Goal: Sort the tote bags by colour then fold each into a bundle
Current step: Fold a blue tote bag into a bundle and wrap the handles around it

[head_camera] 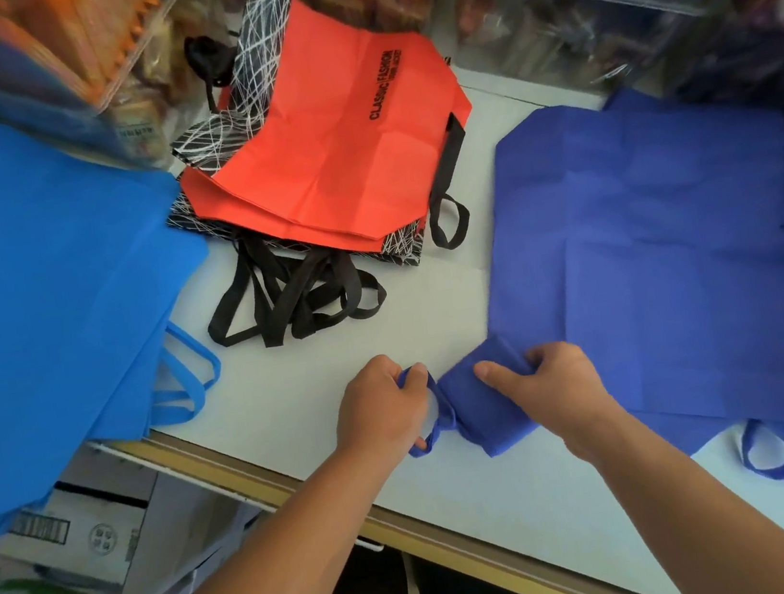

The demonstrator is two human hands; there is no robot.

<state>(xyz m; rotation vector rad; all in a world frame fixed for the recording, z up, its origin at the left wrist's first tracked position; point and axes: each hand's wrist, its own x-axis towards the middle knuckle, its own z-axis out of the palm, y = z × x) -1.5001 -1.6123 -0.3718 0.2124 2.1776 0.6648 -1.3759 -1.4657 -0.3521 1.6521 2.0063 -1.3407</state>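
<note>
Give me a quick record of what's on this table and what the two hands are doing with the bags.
surface: white table
left pile: light blue bags, lying flat
middle pile: red bags with black handles, over black-and-white patterned ones
right pile: dark blue bags, lying flat
in work: folded dark blue bag, near the front edge
left hand: grips its handle loop
right hand: holds the folded bag, thumb on top

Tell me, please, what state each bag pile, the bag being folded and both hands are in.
Light blue totes: stacked flat.
Red-and-black totes: stacked flat, handles splayed.
Dark blue totes: spread flat, unfolded.
Dark blue bundle: folded small, held.
Left hand: grips the bundle's handle.
Right hand: grips the bundle.
</note>
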